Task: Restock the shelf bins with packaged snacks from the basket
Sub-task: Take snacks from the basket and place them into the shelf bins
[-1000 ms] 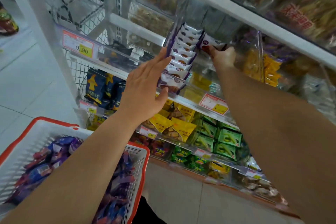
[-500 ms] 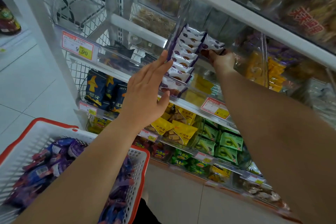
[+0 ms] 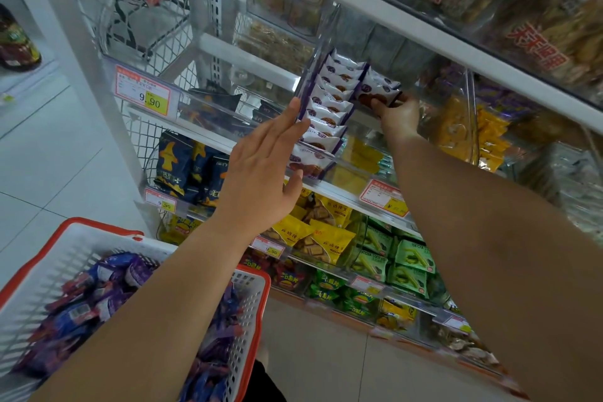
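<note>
A clear shelf bin (image 3: 326, 170) holds a neat row of white and purple snack packets (image 3: 329, 108). My left hand (image 3: 264, 170) is flat, fingers straight, touching the bin's left side. My right hand (image 3: 398, 114) reaches into the bin and grips one white and purple packet (image 3: 378, 91) to the right of the row. At the lower left, the white basket with a red rim (image 3: 45, 258) holds several purple and blue packets (image 3: 107, 290); my left forearm crosses over it.
Yellow packets (image 3: 483, 134) fill the bin to the right. Lower shelves carry dark blue bags (image 3: 186, 163), yellow bags (image 3: 313, 232) and green boxes (image 3: 404, 261). A shelf edge (image 3: 391, 16) runs just above the bin. Price tags line the shelf fronts. White floor tiles lie on the left.
My right hand has pushed its packet a little deeper beside the row. My left hand stays against the bin's side.
</note>
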The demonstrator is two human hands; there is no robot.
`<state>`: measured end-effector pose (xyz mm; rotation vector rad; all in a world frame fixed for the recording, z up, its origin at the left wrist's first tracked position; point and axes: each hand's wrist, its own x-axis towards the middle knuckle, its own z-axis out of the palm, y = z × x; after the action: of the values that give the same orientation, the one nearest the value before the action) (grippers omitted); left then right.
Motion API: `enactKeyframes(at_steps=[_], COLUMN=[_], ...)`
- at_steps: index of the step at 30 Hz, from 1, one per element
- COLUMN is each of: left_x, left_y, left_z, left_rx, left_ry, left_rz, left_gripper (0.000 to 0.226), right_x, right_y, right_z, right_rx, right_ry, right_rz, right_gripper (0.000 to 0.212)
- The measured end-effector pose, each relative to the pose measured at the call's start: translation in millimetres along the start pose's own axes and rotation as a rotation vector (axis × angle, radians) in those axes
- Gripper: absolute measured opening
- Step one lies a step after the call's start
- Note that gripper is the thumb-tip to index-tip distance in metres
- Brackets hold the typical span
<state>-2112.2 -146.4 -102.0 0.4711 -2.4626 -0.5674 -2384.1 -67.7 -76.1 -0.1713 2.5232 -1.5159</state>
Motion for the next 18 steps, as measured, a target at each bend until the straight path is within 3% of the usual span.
enactKeyframes(at_steps=[8,14,18], left_x=[-1,-2,-14], left_y=[1,-2,-7], left_z=[-3,-2,-17], left_rx=[-0.031,-0.088,-0.301], left_ry=[-0.022,-0.067,-0.061], left_rz=[-0.012,0.031,0.054], left_gripper=[0.07,0.062,0.047], right_x=[-31,-134,-232], right_y=[-32,-39,-13], right_z=[-8,-20,-14], right_rx=[0.002,0.166,0.214], right_ry=[0.21,-0.1,-0.272], right_rz=[-0.031,-0.112,-0.335], right_gripper=[0.061,0.016,0.024])
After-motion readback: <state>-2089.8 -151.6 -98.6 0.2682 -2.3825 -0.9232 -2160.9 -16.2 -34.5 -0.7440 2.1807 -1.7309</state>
